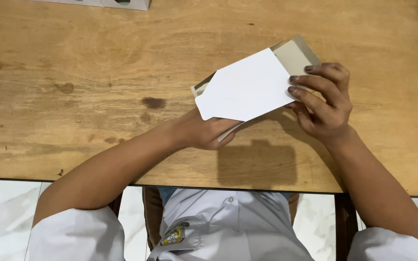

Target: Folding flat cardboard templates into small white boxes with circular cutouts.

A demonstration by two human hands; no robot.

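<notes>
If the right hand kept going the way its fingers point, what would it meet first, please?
The right hand points left across the white folded cardboard box it grips; beyond it probably lies only bare wooden table.

Wooden table (73, 72) fills most of the view, light brown, worn finish. Dark stains left of centre, small marks and scratches scattered toward the left edge. Near edge runs across the lower part of the view; a dark wooden leg (345, 220) drops from it near the right corner. Floor (1, 217) below is pale marble-look tile, white with grey veining. Pale flat object (107, 4) cut off at the far edge, left of centre. Light is even, soft shadows on the top.
</notes>
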